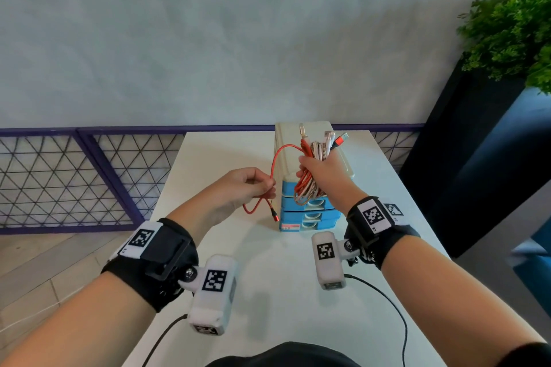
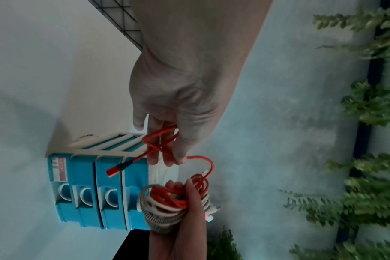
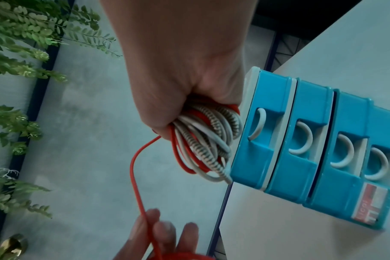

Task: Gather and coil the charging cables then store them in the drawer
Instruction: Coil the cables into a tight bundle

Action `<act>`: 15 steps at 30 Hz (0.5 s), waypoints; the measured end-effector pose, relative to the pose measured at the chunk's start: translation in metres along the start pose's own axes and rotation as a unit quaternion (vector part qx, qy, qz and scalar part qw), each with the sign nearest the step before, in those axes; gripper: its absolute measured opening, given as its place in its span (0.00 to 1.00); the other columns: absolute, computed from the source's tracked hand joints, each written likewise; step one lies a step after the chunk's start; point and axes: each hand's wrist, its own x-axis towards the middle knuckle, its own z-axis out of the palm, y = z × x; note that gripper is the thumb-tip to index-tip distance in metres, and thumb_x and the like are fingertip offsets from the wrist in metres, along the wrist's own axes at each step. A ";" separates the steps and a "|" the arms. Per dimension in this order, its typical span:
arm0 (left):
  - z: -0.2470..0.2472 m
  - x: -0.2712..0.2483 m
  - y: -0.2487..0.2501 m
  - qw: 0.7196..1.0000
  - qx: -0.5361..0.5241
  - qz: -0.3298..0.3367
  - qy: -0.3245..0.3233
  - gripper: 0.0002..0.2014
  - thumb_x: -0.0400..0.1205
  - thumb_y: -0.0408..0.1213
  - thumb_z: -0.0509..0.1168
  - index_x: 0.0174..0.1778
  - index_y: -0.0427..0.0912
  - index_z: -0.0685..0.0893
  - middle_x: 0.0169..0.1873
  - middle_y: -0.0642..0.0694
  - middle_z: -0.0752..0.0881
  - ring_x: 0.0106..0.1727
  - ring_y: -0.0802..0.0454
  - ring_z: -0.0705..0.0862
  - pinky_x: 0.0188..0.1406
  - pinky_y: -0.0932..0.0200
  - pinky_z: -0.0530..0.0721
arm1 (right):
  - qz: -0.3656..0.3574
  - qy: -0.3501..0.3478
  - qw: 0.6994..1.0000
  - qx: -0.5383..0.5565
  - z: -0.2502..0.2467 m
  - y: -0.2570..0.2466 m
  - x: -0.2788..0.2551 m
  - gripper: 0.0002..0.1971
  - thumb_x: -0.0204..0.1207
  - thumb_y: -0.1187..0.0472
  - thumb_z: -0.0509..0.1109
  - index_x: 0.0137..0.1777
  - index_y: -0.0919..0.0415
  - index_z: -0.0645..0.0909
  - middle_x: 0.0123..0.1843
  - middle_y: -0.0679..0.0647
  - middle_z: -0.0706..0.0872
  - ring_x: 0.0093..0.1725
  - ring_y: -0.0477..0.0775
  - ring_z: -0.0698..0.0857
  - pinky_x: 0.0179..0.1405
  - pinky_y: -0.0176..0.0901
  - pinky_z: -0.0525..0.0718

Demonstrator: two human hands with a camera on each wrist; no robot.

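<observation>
Nearest were the two forearms with their strapped wrist cameras, raised over the white table (image 1: pixel 226 247). The left hand (image 1: pixel 238 188) pinched the loose tail of the red cable (image 1: pixel 275 164) between curled fingers, its plug end hanging just below. The right hand (image 1: pixel 323 171) was closed round a bundle of coiled cables (image 1: pixel 310 188), red, white and braided, held right in front of the drawer unit (image 1: pixel 310 217), hiding part of it. Its four blue drawers looked pushed in. A leafy plant (image 1: pixel 512 30) stood far right.
</observation>
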 end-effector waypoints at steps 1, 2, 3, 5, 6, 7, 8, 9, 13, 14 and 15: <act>-0.003 -0.001 -0.001 1.000 -0.019 -0.007 -0.005 0.04 0.81 0.32 0.66 0.41 0.41 0.83 0.39 0.43 0.88 0.46 0.51 0.89 0.56 0.64 0.81 | -0.003 0.001 1.000 -0.004 -0.001 0.000 0.000 0.14 0.79 0.61 0.68 0.60 0.68 0.77 0.40 0.58 0.86 0.25 0.43 0.87 0.19 0.34 0.81; -0.006 -0.001 -0.002 0.999 -0.035 -0.014 -0.009 0.04 0.81 0.31 0.66 0.40 0.41 0.83 0.39 0.43 0.88 0.47 0.50 0.88 0.59 0.60 0.79 | -0.006 0.004 1.000 -0.008 -0.002 0.000 0.000 0.14 0.79 0.60 0.69 0.60 0.68 0.77 0.40 0.59 0.86 0.24 0.43 0.86 0.19 0.34 0.81; -0.007 -0.003 -0.001 0.999 -0.047 -0.020 -0.017 0.04 0.81 0.31 0.66 0.40 0.40 0.83 0.39 0.43 0.88 0.47 0.49 0.88 0.59 0.60 0.78 | -0.007 0.007 1.000 -0.018 -0.002 0.001 0.000 0.15 0.79 0.59 0.70 0.59 0.67 0.77 0.41 0.59 0.86 0.24 0.43 0.86 0.20 0.35 0.81; -0.004 -0.007 0.003 0.997 -0.055 -0.033 -0.051 0.03 0.80 0.32 0.67 0.40 0.42 0.83 0.39 0.45 0.88 0.47 0.51 0.88 0.55 0.61 0.78 | -0.005 0.015 0.999 -0.040 0.002 0.004 0.001 0.16 0.77 0.57 0.71 0.59 0.66 0.78 0.42 0.58 0.87 0.30 0.47 0.88 0.26 0.39 0.83; 0.000 -0.009 0.005 0.995 -0.051 -0.037 -0.076 0.03 0.79 0.33 0.68 0.40 0.43 0.82 0.38 0.46 0.89 0.46 0.52 0.89 0.50 0.62 0.77 | -0.007 0.014 0.999 -0.049 0.005 0.005 0.000 0.16 0.76 0.56 0.72 0.58 0.64 0.78 0.43 0.58 0.87 0.35 0.50 0.88 0.31 0.42 0.85; 0.004 -0.012 0.008 0.993 -0.048 -0.038 -0.102 0.03 0.78 0.34 0.68 0.39 0.43 0.82 0.37 0.47 0.90 0.44 0.54 0.89 0.42 0.63 0.77 | -0.010 0.009 0.998 -0.054 0.007 0.006 0.000 0.15 0.75 0.57 0.72 0.57 0.63 0.78 0.43 0.58 0.87 0.38 0.53 0.89 0.36 0.45 0.87; 0.009 -0.013 0.010 0.991 -0.046 -0.037 -0.121 0.03 0.79 0.34 0.68 0.40 0.43 0.81 0.36 0.46 0.90 0.41 0.55 0.89 0.36 0.65 0.77 | -0.015 -0.003 0.999 -0.052 0.010 0.006 -0.001 0.12 0.75 0.58 0.73 0.55 0.62 0.79 0.44 0.59 0.88 0.41 0.55 0.89 0.40 0.46 0.88; 0.013 -0.014 0.011 0.990 -0.047 -0.036 -0.129 0.03 0.79 0.33 0.68 0.41 0.43 0.81 0.36 0.46 0.90 0.39 0.55 0.89 0.34 0.66 0.79 | -0.023 -0.022 0.998 -0.046 0.013 0.005 -0.003 0.09 0.75 0.59 0.72 0.52 0.60 0.80 0.42 0.59 0.87 0.41 0.55 0.89 0.40 0.45 0.88; 0.019 -0.010 0.010 0.994 -0.063 -0.043 -0.078 0.02 0.80 0.34 0.67 0.43 0.42 0.81 0.35 0.47 0.89 0.37 0.56 0.90 0.45 0.62 0.87 | -0.043 -0.059 0.997 -0.014 0.015 0.002 -0.007 0.02 0.75 0.64 0.70 0.43 0.58 0.79 0.38 0.58 0.85 0.37 0.55 0.87 0.36 0.43 0.86; 0.018 -0.009 0.009 0.994 -0.071 -0.047 -0.063 0.01 0.80 0.33 0.67 0.43 0.42 0.81 0.34 0.47 0.89 0.35 0.57 0.90 0.42 0.64 0.88 | -0.034 -0.065 0.997 0.011 0.013 0.002 -0.008 0.02 0.75 0.64 0.71 0.44 0.59 0.80 0.38 0.58 0.86 0.38 0.56 0.88 0.37 0.46 0.87; 0.018 -0.008 0.009 0.994 -0.077 -0.051 -0.052 0.01 0.81 0.33 0.66 0.44 0.42 0.81 0.34 0.47 0.88 0.33 0.57 0.90 0.39 0.65 0.88 | -0.022 -0.074 0.996 0.040 0.011 0.002 -0.008 0.03 0.75 0.64 0.71 0.45 0.60 0.80 0.38 0.58 0.87 0.38 0.57 0.88 0.38 0.47 0.88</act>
